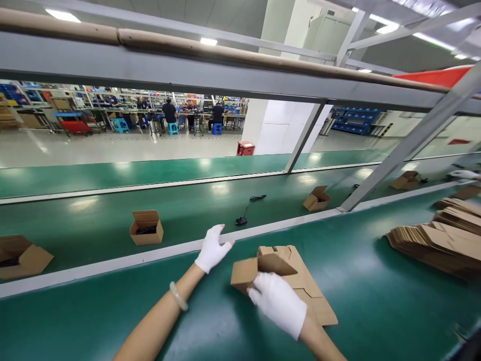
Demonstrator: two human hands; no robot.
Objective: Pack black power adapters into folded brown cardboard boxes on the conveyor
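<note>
My right hand (280, 303), in a white glove with bare fingertips, grips the near side of a small brown cardboard box (244, 273) whose flap stands up. Under and beside that box lie flat cardboard blanks (313, 301) on the green bench. My left hand (213, 249), gloved alike, reaches over the pale rail with thumb and fingers apart, holding nothing. Just beyond it, on the green belt, rests a black power adapter (241, 220) with its cable bundled behind it.
Open boxes with black contents stand along the belt: one box (146, 228) left of centre, another box (316, 198) to the right. Stacked cardboard blanks (439, 245) lie at right. A slanted metal post (398, 155) rises from the rail. A co-worker's gloved hand (465, 174) shows far right.
</note>
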